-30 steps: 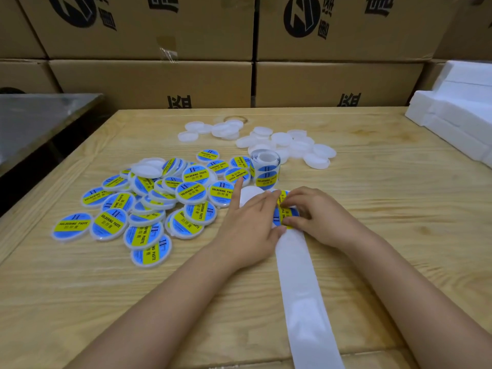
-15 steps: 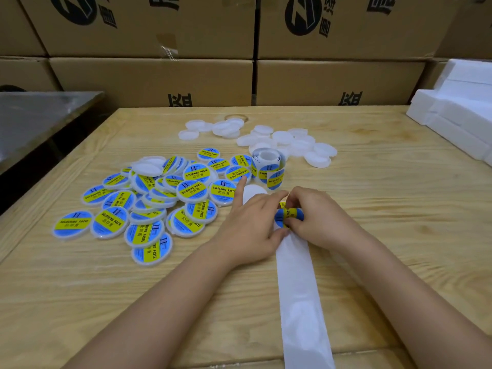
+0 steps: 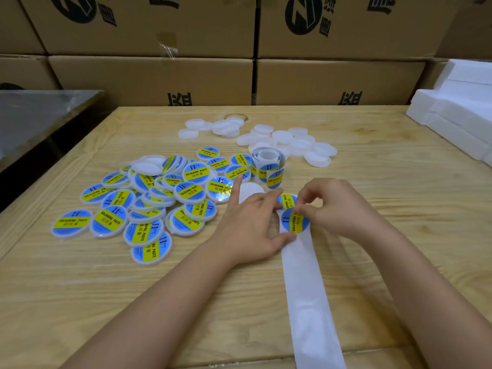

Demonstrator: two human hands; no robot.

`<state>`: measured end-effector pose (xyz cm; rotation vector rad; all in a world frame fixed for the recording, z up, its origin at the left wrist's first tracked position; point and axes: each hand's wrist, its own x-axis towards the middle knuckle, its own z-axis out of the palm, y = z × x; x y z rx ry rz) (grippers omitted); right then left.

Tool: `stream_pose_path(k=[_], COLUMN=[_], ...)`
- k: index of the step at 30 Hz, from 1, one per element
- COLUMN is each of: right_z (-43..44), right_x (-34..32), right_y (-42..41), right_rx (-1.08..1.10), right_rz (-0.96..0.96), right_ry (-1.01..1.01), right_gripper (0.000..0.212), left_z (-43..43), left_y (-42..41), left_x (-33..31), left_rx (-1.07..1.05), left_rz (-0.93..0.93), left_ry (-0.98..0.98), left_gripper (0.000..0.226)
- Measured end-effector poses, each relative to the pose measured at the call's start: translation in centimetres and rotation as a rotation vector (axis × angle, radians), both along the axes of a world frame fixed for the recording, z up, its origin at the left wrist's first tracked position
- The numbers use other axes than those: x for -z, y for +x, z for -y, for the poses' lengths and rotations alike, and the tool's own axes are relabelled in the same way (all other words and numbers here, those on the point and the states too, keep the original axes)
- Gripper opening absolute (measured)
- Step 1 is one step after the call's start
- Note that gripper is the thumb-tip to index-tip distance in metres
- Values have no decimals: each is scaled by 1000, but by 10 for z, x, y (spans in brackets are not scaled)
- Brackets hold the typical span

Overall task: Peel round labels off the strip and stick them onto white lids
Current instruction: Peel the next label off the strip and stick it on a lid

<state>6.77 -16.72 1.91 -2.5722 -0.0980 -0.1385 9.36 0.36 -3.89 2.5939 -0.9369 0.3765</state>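
Right hand (image 3: 338, 206) pinching round label (image 3: 295, 221) edge; left hand (image 3: 253, 222) fingers spread, pressing strip (image 3: 306, 288) flat.

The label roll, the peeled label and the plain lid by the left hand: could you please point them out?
label roll (image 3: 267, 166), head view, outer wrap.
peeled label (image 3: 295, 221), head view, yellow band.
plain lid (image 3: 249, 189), head view, bare top.

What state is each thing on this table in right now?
Label: pinched by right hand, partly lifted off strip.
Strip: flat, pressed down by left hand.
Roll: partly unwound.
Labelled lids: piled.
Blank lids: unlabelled.
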Motion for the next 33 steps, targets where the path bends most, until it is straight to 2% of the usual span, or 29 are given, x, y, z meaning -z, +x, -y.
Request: stream_pose_path(k=[3, 5, 7, 9, 10, 11, 13, 16, 20, 22, 24, 27, 30, 33], right_z=[11, 17, 17, 9, 2, -7, -26, -40, -41, -40, -39, -37, -37, -37], right_x=[-9, -11, -11, -5, 1, 9, 25, 41, 44, 45, 44, 44, 44, 45], right_y=[0, 1, 3, 7, 9, 11, 14, 18, 19, 19, 18, 18, 18, 18], right_rx=[37, 74, 59, 26, 33, 55, 143, 248, 259, 255, 247, 230, 222, 210], right_rz=[-25, -50, -57, -78, -84, -94, -98, -46, 44, 57, 54, 43, 33, 24], right_ry=[119, 292, 626, 1072, 1268, 1413, 1553, 1633, 1654, 1665, 1668, 1653, 1653, 1652], right_gripper=[19, 19, 18, 3, 8, 11, 8, 9, 13, 17, 17, 13, 12, 11], left_z=[0, 0, 1, 2, 2, 2, 2, 2, 1, -3, -11, -21, -20, -18], left_y=[2, 2, 2, 2, 2, 3, 2, 1, 0, 5, 13, 25, 28, 26], left_x=[1, 2, 1, 1, 1, 1, 2, 1, 0, 1, 1, 3, 8, 8], left_rx=[-5, -1, 3, 1, 0, -2, 2, 21, 24, -73, -273, -473, -439, -399], left_rz=[-79, -106, -102, -91, -87, -83, -73, -76, -35, 64, 168, 113, 140, 198], left_ry=[-28, -34, -16, 28, 42, 47, 28, -27, -75, -198, -258, -111, -30, -48], left_gripper=[84, 84, 77, 72, 72, 73, 76, 77, 78, 64, 49, 58, 57, 51])
